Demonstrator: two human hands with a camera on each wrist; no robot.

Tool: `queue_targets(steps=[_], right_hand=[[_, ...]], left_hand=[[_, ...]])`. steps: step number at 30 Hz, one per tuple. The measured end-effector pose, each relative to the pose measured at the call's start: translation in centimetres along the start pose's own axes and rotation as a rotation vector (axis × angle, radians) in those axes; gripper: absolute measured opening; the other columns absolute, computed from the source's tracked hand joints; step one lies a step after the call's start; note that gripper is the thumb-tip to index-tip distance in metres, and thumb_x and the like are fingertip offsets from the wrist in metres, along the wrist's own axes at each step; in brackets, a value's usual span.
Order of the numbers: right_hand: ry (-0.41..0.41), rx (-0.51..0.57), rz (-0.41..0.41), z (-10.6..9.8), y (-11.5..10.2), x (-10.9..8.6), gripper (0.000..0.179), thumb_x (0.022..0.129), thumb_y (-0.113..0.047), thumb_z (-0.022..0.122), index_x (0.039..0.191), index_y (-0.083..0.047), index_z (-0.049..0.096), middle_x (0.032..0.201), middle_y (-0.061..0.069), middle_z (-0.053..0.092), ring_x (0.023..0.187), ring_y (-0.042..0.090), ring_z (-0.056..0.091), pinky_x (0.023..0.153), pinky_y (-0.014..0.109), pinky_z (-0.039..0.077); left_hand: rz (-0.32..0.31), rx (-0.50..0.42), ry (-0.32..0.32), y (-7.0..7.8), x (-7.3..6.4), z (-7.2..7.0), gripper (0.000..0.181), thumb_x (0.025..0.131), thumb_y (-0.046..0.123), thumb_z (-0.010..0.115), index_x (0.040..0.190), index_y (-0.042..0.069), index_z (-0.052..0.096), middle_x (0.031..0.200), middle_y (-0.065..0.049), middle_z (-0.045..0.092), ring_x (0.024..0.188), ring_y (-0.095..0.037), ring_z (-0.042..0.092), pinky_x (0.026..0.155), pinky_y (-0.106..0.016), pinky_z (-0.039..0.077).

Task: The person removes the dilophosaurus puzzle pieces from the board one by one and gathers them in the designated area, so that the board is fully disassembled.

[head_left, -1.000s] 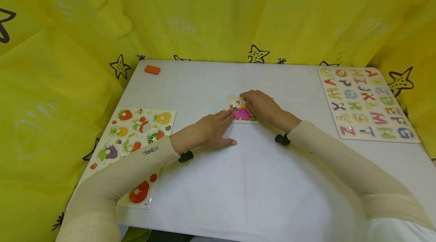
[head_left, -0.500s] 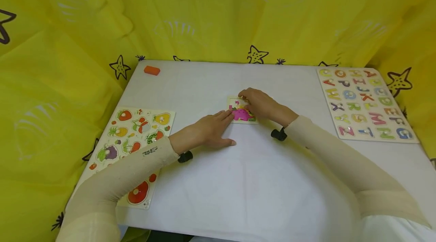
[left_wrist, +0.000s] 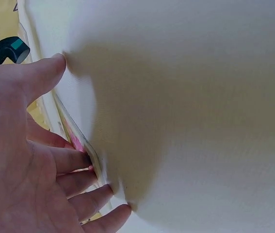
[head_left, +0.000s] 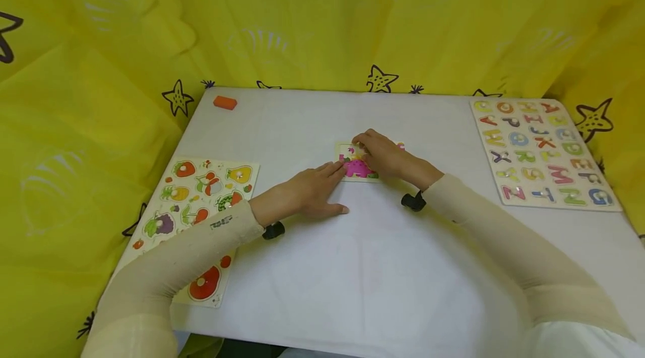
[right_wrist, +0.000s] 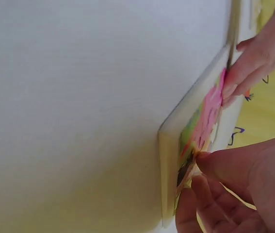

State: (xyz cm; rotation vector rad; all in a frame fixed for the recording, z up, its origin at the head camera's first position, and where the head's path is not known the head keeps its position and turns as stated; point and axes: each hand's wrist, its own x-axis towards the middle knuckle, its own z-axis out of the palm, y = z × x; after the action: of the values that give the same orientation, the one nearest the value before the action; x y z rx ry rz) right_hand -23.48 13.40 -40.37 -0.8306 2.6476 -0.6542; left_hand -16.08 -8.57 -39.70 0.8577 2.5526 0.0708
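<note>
A small jigsaw puzzle board [head_left: 360,180] with a pink dinosaur picture lies flat at the middle of the table. My left hand [head_left: 317,193] rests at its left side, fingers straight, fingertips over the board's edge and thumb spread onto the tablecloth. In the left wrist view, the palm and fingers [left_wrist: 91,201] lie along the board's edge. My right hand [head_left: 385,156] bends over the board's right part. In the right wrist view, its thumb and fingers pinch a puzzle piece [right_wrist: 188,167] low over the picture; most of the piece is hidden.
On the left, a fruit-and-vegetable peg board [head_left: 206,215] lies partly under my left forearm. An alphabet peg board [head_left: 546,156] is at the far right. An orange block [head_left: 225,102] sits near the back left corner. Yellow cloth [head_left: 322,27] hangs behind the white table [head_left: 363,279].
My right hand and wrist have shifted slightly left and away from me over the board. The left hand stays in place on the board's edge.
</note>
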Motion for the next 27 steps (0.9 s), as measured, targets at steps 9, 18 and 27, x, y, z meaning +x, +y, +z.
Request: queue_targets(steps=[9, 18, 27], right_hand=[[0.011, -0.068, 0.041, 0.07, -0.5, -0.46, 0.046, 0.108, -0.005, 0.056, 0.152, 0.003, 0.049, 0.149, 0.024, 0.055, 0.143, 0.04, 0.05, 0.124, 0.053, 0.036], [0.045, -0.102, 0.064, 0.4, -0.62, -0.65, 0.046, 0.111, -0.013, 0.054, 0.154, 0.001, 0.051, 0.151, 0.023, 0.058, 0.145, 0.041, 0.05, 0.124, 0.055, 0.036], [0.078, -0.079, 0.005, 0.57, -0.32, -0.42, 0.04, 0.107, -0.005, 0.057, 0.145, 0.006, 0.055, 0.145, 0.024, 0.06, 0.139, 0.04, 0.054, 0.122, 0.053, 0.039]], left_hand=[[0.006, -0.001, 0.005, 0.1, 0.11, 0.02, 0.101, 0.1, 0.069, 0.054, 0.17, 0.01, 0.013, 0.178, -0.009, 0.011, 0.164, -0.029, 0.016, 0.129, -0.048, 0.027], [0.012, -0.001, 0.005, 0.12, 0.24, 0.17, 0.101, 0.1, 0.069, 0.053, 0.17, 0.009, 0.014, 0.178, -0.01, 0.011, 0.164, -0.03, 0.016, 0.129, -0.048, 0.027], [0.006, 0.01, 0.011, 0.08, 0.18, 0.13, 0.101, 0.1, 0.069, 0.054, 0.17, 0.008, 0.014, 0.178, -0.01, 0.011, 0.164, -0.031, 0.017, 0.129, -0.048, 0.027]])
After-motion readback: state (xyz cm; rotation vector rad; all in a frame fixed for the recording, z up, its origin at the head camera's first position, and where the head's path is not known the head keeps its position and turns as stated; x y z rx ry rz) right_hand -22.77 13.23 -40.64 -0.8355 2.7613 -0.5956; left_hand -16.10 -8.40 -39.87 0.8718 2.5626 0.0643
